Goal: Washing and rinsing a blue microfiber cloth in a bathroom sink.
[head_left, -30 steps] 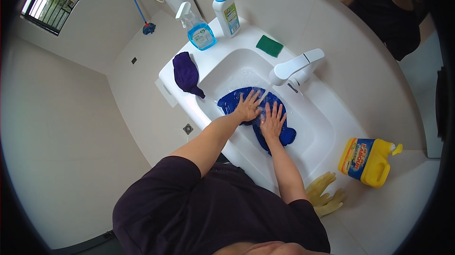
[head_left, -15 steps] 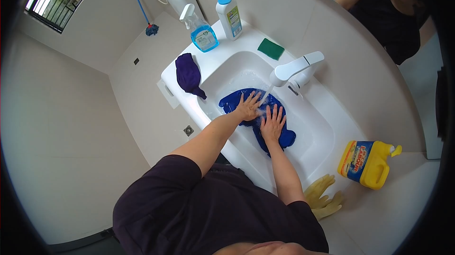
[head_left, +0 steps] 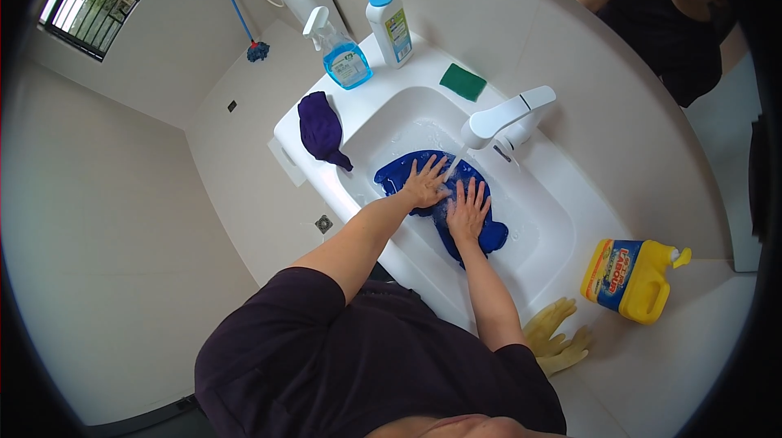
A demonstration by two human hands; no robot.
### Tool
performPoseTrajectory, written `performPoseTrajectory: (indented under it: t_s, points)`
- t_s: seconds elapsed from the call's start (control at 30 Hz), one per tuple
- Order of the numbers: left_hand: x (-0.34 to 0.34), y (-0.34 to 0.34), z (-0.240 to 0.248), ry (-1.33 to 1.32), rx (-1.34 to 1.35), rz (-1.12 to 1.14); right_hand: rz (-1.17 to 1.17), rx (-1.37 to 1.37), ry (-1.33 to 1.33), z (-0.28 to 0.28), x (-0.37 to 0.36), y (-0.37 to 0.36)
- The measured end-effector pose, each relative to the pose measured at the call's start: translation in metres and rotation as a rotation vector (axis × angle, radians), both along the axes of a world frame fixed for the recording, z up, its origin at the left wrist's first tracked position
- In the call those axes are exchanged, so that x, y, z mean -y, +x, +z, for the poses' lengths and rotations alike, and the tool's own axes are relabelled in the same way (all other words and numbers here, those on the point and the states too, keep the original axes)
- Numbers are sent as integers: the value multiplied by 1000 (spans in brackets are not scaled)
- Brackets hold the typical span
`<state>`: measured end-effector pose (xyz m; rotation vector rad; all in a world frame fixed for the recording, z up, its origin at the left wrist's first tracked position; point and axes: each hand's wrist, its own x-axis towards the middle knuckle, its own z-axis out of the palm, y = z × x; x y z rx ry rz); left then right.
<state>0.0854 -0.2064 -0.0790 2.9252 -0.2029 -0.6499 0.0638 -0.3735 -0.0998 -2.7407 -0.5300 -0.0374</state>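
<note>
A wet, deep-blue cloth (head_left: pixel 456 230) lies spread and bunched on the bottom of the white sink (head_left: pixel 538 226). My left hand (head_left: pixel 426 183) rests flat on its upper part with the fingers spread. Just to the right, my right hand (head_left: pixel 467 211) presses on the same cloth, fingers spread too. From the white faucet (head_left: pixel 501 118) a thin stream of water runs down between my hands onto the cloth. Small bubbles show around the water. Part of the cloth is hidden beneath my palms.
A dark purple cloth (head_left: pixel 321 128) hangs over the sink's left rim. Behind stand a blue spray bottle (head_left: pixel 348 63) and a white bottle with blue cap (head_left: pixel 389 29); a green scouring pad (head_left: pixel 463 82) lies near the faucet. Right: a yellow jug (head_left: pixel 643 283) and yellow rubber gloves (head_left: pixel 558 336).
Both hands stay pressed on the blue cloth, almost unmoved. Less foam shows in the far part of the sink. The whole view has shifted very slightly.
</note>
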Motion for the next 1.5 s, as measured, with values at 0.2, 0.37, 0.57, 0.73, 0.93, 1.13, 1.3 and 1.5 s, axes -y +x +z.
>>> performPoseTrajectory:
  t_s: [0.2,0.37,0.57,0.73,0.93,1.13,1.3,1.5]
  points:
    - [-3,0,-1,-43,-7,23,5,8,-7,3,-1,0]
    - [-1,1,3,-45,-25,29,1,-3,-4,2,0,0]
    - [-1,0,1,-43,-18,35,-1,3,-9,1,-1,0]
    - [-2,-1,1,-40,5,20,-3,13,-30,2,-1,0]
    - [-4,-2,-7,-75,48,13,8,7,-12,2,0,0]
    - [-4,-1,-10,-53,40,9,3,2,-4,2,-1,0]
    - [-5,-1,-13,-66,49,11,-6,8,-13,2,-1,0]
    - [-5,-1,-18,-70,66,14,7,-49,-30,9,0,0]
